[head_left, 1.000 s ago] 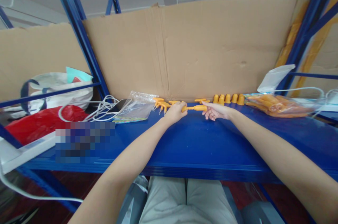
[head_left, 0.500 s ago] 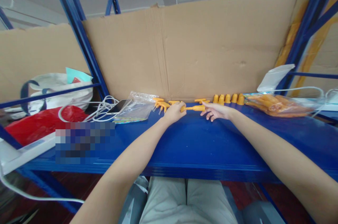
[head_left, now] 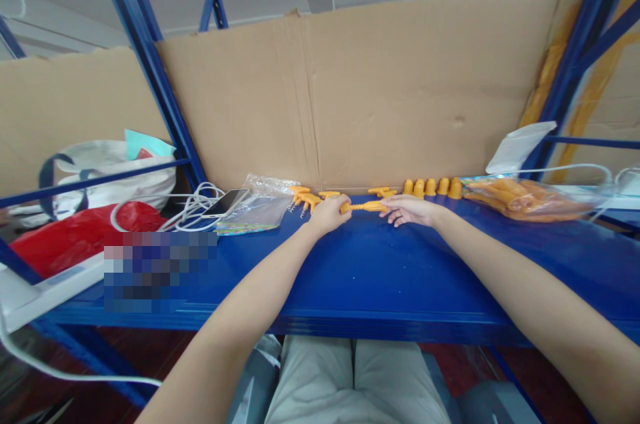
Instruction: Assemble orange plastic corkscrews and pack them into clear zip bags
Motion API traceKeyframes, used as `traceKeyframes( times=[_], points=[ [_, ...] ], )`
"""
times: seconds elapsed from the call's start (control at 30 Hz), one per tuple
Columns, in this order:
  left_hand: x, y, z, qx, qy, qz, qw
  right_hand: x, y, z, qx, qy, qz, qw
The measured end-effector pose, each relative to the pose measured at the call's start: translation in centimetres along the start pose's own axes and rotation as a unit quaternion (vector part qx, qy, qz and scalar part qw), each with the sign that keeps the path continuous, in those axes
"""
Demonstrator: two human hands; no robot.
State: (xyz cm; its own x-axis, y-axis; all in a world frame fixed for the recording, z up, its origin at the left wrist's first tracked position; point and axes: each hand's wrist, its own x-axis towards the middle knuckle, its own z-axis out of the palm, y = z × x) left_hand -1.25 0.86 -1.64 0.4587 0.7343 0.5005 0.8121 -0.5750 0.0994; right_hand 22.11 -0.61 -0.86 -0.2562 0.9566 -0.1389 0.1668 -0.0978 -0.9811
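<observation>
Both hands meet over the back of the blue table around an orange ribbed plastic piece [head_left: 367, 207], which lies level between them. My left hand [head_left: 331, 214] is closed around its left end, and the fingers hide that part. At the right end, the thumb and forefinger of my right hand [head_left: 409, 211] pinch the piece while the other fingers are loosely spread. Just left of my left hand lie several orange corkscrew-like handles [head_left: 306, 198] with metal spirals. Behind my hands rests another orange handle piece [head_left: 383, 191], partly hidden.
Several orange cups [head_left: 431, 188] stand in a row beside a clear bag of orange parts [head_left: 530, 197]. Left are a plastic bag [head_left: 260, 207], a phone [head_left: 227, 202], white cable [head_left: 193, 207] and red bag [head_left: 90, 234]. A cardboard sheet [head_left: 400, 91] walls the back.
The orange piece between my hands looks slightly turned, and its right end has shifted a little into the right fingers. Both hands stay in nearly the same place.
</observation>
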Motion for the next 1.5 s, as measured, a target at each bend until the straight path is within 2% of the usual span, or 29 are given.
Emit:
traceKeyframes(
  times=[0.4,0.57,0.63,0.7,0.8,0.87,0.93,1.03,1.13,1.23,1.37,1.5],
  points=[
    [0.0,0.1,0.0,-0.002,0.014,-0.021,1.000,-0.5,-0.9,0.3,-0.016,0.062,-0.061,0.996],
    [0.1,-0.8,-0.1,0.021,0.040,-0.035,0.998,-0.1,-1.5,-1.4,-0.068,0.161,-0.138,0.975],
    [0.1,-1.4,0.0,0.046,0.031,-0.056,0.997,0.3,-2.0,-2.2,-0.111,0.227,-0.191,0.948],
    [0.1,-2.0,0.1,0.070,0.000,-0.087,0.994,0.7,-2.4,-2.4,-0.186,0.298,-0.241,0.905],
    [0.1,-2.8,0.5,0.082,-0.072,-0.101,0.989,0.9,-3.0,-1.6,-0.378,0.367,-0.279,0.803],
    [0.2,-3.1,0.8,0.070,-0.109,-0.087,0.988,0.7,-3.0,-0.4,-0.515,0.362,-0.274,0.727],
    [0.2,-3.3,1.0,0.059,-0.116,-0.079,0.988,0.6,-2.9,0.8,-0.627,0.320,-0.256,0.662],
    [0.3,-3.3,0.9,0.060,-0.102,-0.087,0.989,0.8,-2.4,2.2,-0.732,0.247,-0.233,0.591],
    [0.3,-3.1,0.6,0.068,-0.099,-0.102,0.988,1.2,-1.6,2.7,-0.771,0.217,-0.220,0.556],
    [0.2,-2.9,0.4,0.073,-0.093,-0.110,0.987,1.4,-0.7,2.3,-0.786,0.210,-0.212,0.542],
    [0.0,-2.5,0.2,0.076,-0.092,-0.122,0.985,1.6,0.4,1.4,-0.788,0.215,-0.207,0.539],
    [0.0,-2.1,0.0,0.091,-0.095,-0.126,0.983,1.7,1.0,0.9,-0.776,0.219,-0.220,0.549]
  ],
)
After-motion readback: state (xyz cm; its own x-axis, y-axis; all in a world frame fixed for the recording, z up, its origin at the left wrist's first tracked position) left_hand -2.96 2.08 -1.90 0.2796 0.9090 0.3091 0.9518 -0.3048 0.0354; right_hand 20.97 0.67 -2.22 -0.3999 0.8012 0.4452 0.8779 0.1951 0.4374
